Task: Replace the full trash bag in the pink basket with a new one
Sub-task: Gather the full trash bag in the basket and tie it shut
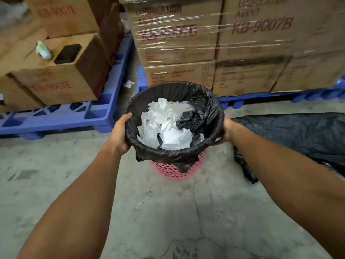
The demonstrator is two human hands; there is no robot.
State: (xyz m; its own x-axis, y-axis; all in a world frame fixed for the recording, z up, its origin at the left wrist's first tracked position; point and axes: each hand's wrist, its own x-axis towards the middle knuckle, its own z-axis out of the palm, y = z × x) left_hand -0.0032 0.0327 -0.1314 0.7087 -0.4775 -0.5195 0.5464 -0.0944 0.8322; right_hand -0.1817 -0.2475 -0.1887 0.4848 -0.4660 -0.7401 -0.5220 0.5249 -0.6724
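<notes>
While the pink basket [177, 170] is standing upright on the concrete floor [168, 212] straight ahead of me, I am gripping its rim from both sides. On the left, my left hand [119, 133] is curling its fingers over the edge of the full trash bag [173, 101], thumb inside the rim. Between my hands, white paper scraps [164, 128] are filling the bag. On the right, my right hand [225, 132] is clamping the opposite edge, fingers mostly hidden. Both hands are equally near; I judge the bag must come straight up. Further right, another black bag [298, 135] is lying flat.
</notes>
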